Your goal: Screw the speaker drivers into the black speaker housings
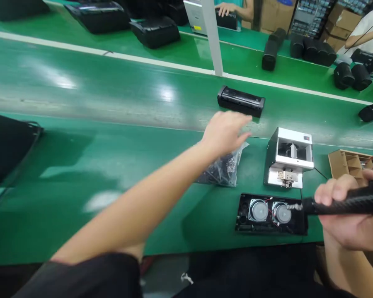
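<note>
My left hand [225, 131] is stretched out over the green bench, fingers loosely spread and holding nothing, just short of a black speaker housing [240, 100] lying on the conveyor belt. Under that hand lies a clear plastic bag of small dark parts [224, 169]. My right hand [348, 215] is wrapped round a black electric screwdriver [345, 203], whose tip touches the right of two round speaker drivers in an open black housing [270, 214] at the bench's near edge.
A white screw-feeder box [290, 156] stands behind the open housing, a cardboard divider tray [351, 162] to its right. More black housings [155, 31] lie on the far bench, where other people's arms [236, 9] work. A white post [213, 37] rises mid-belt.
</note>
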`<state>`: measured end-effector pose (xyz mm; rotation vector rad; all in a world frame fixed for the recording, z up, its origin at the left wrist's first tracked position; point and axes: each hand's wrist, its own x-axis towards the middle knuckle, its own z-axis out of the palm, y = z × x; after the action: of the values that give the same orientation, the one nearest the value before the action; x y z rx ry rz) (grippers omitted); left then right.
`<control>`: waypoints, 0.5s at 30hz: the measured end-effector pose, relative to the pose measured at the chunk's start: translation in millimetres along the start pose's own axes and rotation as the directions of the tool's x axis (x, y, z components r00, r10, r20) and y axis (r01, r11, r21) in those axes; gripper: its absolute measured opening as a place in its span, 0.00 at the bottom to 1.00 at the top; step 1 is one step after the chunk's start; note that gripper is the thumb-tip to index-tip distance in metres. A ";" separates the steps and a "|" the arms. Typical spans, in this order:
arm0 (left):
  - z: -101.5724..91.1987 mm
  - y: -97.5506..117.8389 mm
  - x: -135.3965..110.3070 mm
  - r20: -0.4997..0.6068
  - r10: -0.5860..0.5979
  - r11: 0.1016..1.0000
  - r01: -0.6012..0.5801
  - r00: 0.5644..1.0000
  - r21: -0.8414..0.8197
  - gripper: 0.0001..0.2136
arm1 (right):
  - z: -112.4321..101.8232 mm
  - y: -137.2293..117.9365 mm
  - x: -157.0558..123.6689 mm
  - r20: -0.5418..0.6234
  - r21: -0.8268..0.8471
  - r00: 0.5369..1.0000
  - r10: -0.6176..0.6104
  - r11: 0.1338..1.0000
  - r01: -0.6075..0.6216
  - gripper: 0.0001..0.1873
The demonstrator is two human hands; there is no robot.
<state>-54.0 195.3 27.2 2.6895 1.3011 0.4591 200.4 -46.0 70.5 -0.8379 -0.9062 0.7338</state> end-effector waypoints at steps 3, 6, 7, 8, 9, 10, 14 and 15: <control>6.5 -25.2 112.8 0.165 -0.098 0.990 0.080 0.981 0.113 0.53 | -13.6 -2.0 -9.4 -0.035 0.031 0.999 0.006 1.000 -0.005 0.40; 23.7 -35.8 183.7 0.298 -0.075 0.990 0.036 0.952 0.133 0.65 | -18.9 1.6 -22.8 -0.090 -0.008 0.990 0.108 0.994 -0.109 0.42; 29.4 -38.2 197.6 0.336 -0.073 0.990 0.028 0.939 0.137 0.65 | -19.5 1.7 -26.2 -0.109 -0.034 0.982 0.153 0.987 -0.158 0.41; 34.1 -41.0 207.2 0.368 -0.074 0.990 0.024 0.927 0.139 0.64 | -20.0 0.9 -28.5 -0.130 -0.059 0.972 0.196 0.977 -0.205 0.40; 37.1 -44.8 213.0 0.388 -0.077 0.989 0.021 0.918 0.147 0.63 | -20.7 -0.6 -29.4 -0.145 -0.082 0.961 0.235 0.965 -0.248 0.39; 37.8 -50.2 215.0 0.386 -0.076 0.987 0.014 0.919 0.160 0.61 | -21.6 -2.5 -28.8 -0.161 -0.103 0.951 0.263 0.954 -0.282 0.36; 13.1 -99.8 178.7 0.176 -0.035 0.970 -0.010 0.984 0.244 0.65 | -24.0 -7.8 -13.8 -0.193 -0.158 0.960 0.202 0.959 -0.234 0.30; 1.9 -119.2 156.8 0.143 -0.044 0.966 0.006 0.989 0.257 0.65 | -22.7 -7.1 -7.5 -0.185 -0.177 0.974 0.133 0.970 -0.167 0.30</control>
<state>-50.5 392.2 31.5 2.8417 1.4377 0.0892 218.5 -62.3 65.6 -1.1332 -0.7713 0.7003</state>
